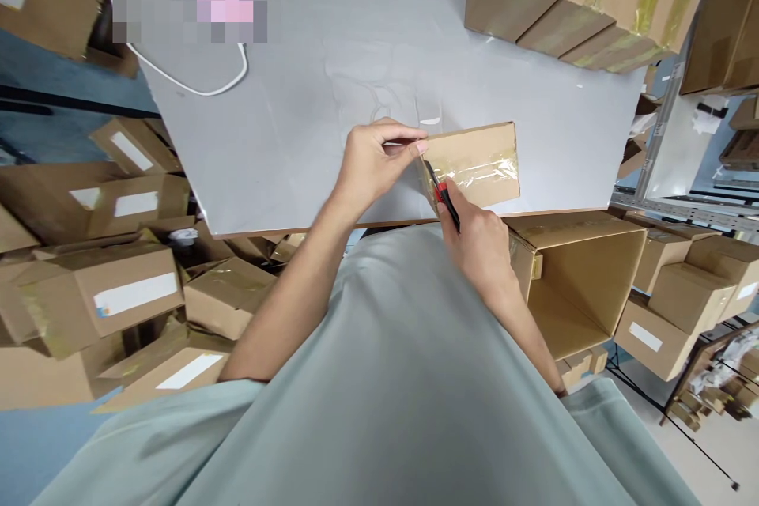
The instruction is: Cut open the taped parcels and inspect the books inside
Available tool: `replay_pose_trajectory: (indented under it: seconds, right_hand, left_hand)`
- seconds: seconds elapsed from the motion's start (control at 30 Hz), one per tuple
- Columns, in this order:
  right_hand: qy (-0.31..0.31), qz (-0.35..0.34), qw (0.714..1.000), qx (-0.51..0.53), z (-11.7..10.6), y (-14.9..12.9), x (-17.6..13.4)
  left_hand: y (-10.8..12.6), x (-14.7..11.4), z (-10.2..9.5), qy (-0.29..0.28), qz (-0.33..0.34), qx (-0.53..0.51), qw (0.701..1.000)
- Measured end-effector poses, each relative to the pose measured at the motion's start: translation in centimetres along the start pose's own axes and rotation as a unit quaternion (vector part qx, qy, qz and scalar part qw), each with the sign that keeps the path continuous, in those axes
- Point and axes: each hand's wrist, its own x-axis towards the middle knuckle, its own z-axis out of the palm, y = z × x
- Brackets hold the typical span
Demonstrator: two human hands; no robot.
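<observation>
A small cardboard box [474, 158] with clear tape across its top lies at the front edge of the grey table. My left hand [379, 154] pinches the box's upper left corner between thumb and fingers. Wrapped around a red and black utility knife [446, 202] is my right hand [479, 241], just below the box. The knife's blade points up and left, at the box's left edge near my left fingertips. Whether the blade has cut into the tape, I cannot tell.
Several taped cardboard boxes [569, 0] stand at the table's [285, 134] back right. A white cable [207, 91] curves near a blurred-out patch at back left. Below the table's right front stands an open carton [581, 285]. Piled boxes [136, 285] fill the left side.
</observation>
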Motion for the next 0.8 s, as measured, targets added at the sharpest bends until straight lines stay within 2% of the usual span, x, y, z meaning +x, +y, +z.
replay_pose_trajectory:
  seconds: [0.2,0.43,0.57,0.8]
  right_hand:
    - [-0.012,0.033,0.999,-0.030,-0.1,-1.6,0.0]
    - [-0.020,0.029,0.996,-0.084,-1.3,-3.8,-0.8]
    - [-0.051,0.039,0.993,-0.098,-1.7,-3.8,-1.3]
    - [-0.041,0.028,0.992,-0.118,-0.7,-3.0,-2.5]
  left_hand:
    - [-0.3,-0.1,0.3,0.004,0.010,0.000,1.000]
    - [-0.4,-0.6,0.7,0.022,0.012,0.017,1.000]
    - [-0.5,-0.7,1.1,0.032,0.012,0.023,0.999]
    - [-0.7,-0.9,1.5,0.043,0.011,0.030,0.999]
